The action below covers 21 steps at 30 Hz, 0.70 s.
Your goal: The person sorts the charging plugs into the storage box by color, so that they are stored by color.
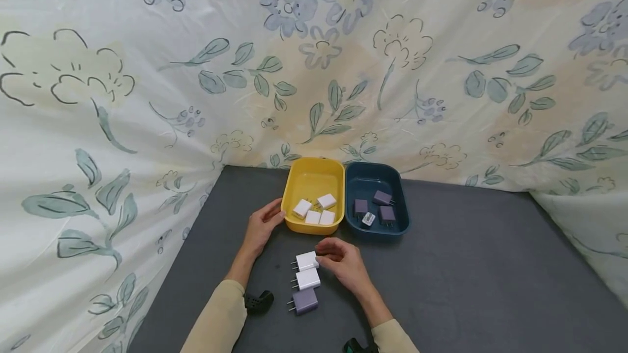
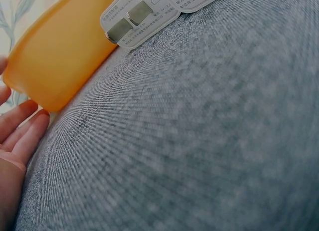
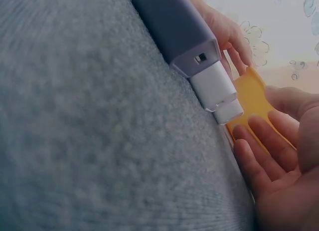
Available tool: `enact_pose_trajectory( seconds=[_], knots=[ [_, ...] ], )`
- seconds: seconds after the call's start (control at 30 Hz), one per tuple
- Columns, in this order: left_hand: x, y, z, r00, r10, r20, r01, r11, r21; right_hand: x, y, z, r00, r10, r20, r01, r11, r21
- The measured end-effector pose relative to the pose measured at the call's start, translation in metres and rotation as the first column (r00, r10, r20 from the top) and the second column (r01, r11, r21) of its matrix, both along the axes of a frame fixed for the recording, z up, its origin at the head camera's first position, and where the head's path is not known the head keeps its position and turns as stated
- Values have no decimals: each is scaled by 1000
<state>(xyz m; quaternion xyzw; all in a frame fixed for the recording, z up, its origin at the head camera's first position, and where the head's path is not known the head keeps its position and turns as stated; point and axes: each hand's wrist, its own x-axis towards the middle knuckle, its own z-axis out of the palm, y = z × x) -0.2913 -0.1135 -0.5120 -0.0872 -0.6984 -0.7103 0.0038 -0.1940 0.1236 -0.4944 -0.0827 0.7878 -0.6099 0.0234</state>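
Fingers of my left hand (image 1: 260, 229) touch the left wall of the yellow tray (image 1: 314, 172); in the left wrist view they lie fairly straight against its corner. My right hand (image 1: 345, 266) hovers beside the row of chargers, its fingers loosely bent and apart in the right wrist view, holding nothing. Nearest to it is a white charger (image 1: 307, 261). Below that lie a second white charger (image 1: 308, 279) and a purple charger (image 1: 305, 301), all with prongs to the left. Several white chargers (image 1: 326, 201) sit inside the yellow tray.
A dark blue tray (image 1: 373, 170) stands against the yellow one's right side. It holds several chargers, mostly purple (image 1: 386, 214), plus a small piece with a white face (image 1: 368, 219). A floral cloth (image 1: 314, 80) hangs behind the grey table (image 1: 471, 266).
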Motion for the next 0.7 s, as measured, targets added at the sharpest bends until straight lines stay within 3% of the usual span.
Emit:
enact_pose_trajectory(
  seconds=[0.17, 0.43, 0.7],
  knots=[
    [0, 0, -1, 1000, -9, 4, 9, 1000, -3, 0, -2, -5, 999, 40, -14, -40, 999, 30],
    [0, 0, -2, 1000, -16, -14, 16, 1000, 7, -12, -1, -37, 998, 44, -42, -40, 996, 81],
    [0, 0, 0, 1000, -5, -6, 5, 1000, 9, -13, -3, -40, 994, 27, -108, -9, 986, 168]
  ],
)
